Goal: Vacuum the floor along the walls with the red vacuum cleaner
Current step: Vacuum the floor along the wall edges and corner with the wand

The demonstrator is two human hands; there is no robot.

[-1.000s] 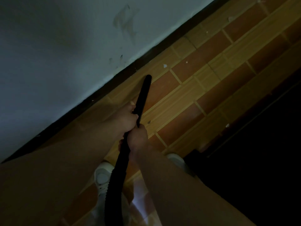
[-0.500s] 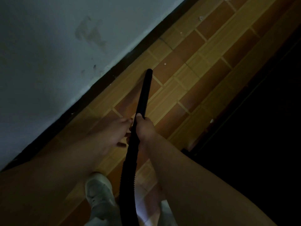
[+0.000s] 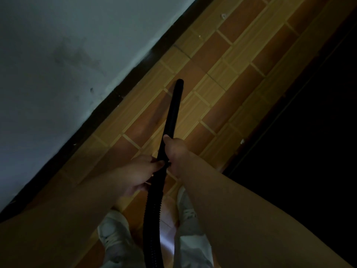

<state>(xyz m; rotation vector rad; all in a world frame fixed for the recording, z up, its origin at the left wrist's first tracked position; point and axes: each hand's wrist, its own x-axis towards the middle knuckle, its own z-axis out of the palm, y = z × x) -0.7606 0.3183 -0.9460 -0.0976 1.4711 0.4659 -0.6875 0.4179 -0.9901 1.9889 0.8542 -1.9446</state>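
Observation:
A black vacuum tube (image 3: 173,109) runs from my hands down to the tiled floor (image 3: 222,78), its tip resting a short way out from the dark baseboard (image 3: 135,78). Behind it the ribbed black hose (image 3: 152,215) drops between my feet. My right hand (image 3: 175,151) is shut on the tube where it meets the hose. Just below and left of it, my left hand (image 3: 139,175) has its fingers curled on the hose. The red body of the vacuum cleaner is out of view.
A grey-white wall (image 3: 67,55) fills the upper left above the baseboard. Small white crumbs (image 3: 223,15) lie on the tiles further along the wall. A dark, unlit mass (image 3: 309,132) borders the floor strip on the right. My white shoes (image 3: 114,235) stand below.
The view has advanced along the wall. The tube tip has drawn away from the baseboard toward the middle of the floor strip. My hands swapped places: the right now grips higher than the left.

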